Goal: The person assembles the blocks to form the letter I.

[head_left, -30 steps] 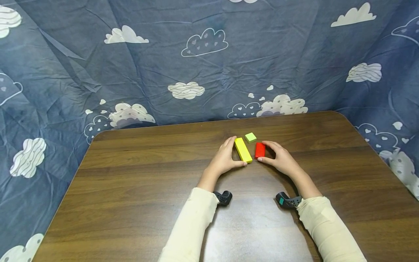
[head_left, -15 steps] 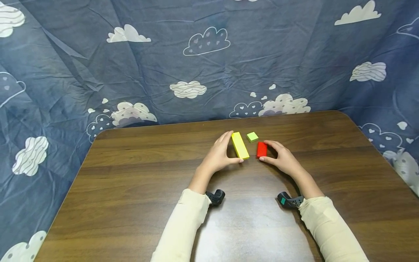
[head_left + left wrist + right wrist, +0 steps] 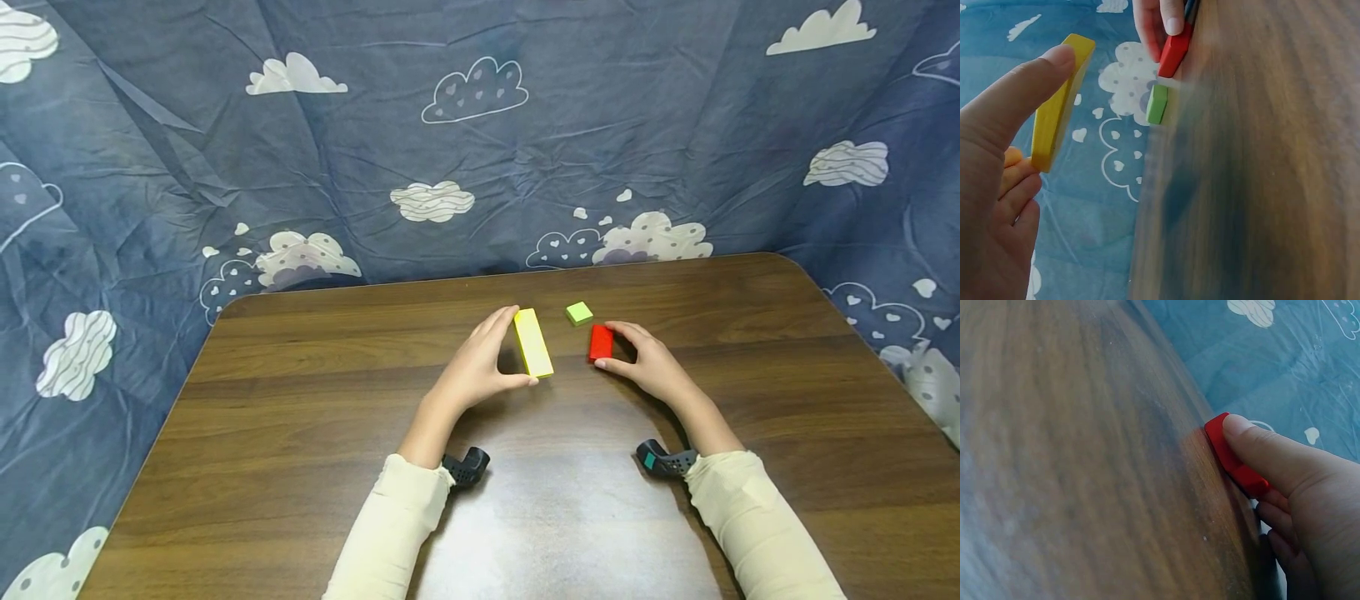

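Head view: fairly bright, even light is covering the scene; white glare is pooling on the near middle of the wood-grain table (image 3: 300, 433), soft shadow darkening the surface beside the left hand (image 3: 472, 367). Cloud-print cloth (image 3: 480, 154) is showing crisply. Both wrist views are running dimmer, bluer, with table grain blurring; on the left one's wood I am noting a dark smudge, shadow or reflection unclear.

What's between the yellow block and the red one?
In the head view, just bare table shows straight between the yellow block and the red block; the green block sits farther back.
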{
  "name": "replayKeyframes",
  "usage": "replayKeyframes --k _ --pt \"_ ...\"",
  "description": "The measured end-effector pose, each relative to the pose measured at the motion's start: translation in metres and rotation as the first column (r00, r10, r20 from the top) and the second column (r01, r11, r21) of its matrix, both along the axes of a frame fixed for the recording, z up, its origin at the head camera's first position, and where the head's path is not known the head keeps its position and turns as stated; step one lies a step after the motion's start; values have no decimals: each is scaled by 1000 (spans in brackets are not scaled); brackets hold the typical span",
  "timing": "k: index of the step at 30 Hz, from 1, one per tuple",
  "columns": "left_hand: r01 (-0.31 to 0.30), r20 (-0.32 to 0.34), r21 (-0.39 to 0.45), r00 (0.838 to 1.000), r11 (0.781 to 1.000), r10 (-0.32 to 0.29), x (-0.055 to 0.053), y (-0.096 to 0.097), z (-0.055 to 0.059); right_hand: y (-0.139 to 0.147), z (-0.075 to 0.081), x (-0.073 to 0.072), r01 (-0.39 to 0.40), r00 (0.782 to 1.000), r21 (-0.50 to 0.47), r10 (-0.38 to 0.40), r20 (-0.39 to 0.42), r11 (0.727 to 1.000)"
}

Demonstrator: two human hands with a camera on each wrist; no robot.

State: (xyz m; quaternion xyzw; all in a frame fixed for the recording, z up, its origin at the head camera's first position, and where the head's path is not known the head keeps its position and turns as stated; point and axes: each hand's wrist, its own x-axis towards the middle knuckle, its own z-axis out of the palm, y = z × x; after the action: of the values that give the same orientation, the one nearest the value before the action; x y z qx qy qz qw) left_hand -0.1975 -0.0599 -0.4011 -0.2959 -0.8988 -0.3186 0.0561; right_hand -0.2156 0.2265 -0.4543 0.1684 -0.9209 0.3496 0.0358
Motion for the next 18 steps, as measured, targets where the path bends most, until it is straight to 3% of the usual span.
replayKeyframes --k 11,18 --pt "61 -12 -32 998 998 -62 20 -8 -2 0 -2 0 -6 1000 -8 6 -12 1000" --pt "66 43 -51 997 997 -64 27 -11 -11 0 -1 1 -7 1000 -11 7 -11 1000"
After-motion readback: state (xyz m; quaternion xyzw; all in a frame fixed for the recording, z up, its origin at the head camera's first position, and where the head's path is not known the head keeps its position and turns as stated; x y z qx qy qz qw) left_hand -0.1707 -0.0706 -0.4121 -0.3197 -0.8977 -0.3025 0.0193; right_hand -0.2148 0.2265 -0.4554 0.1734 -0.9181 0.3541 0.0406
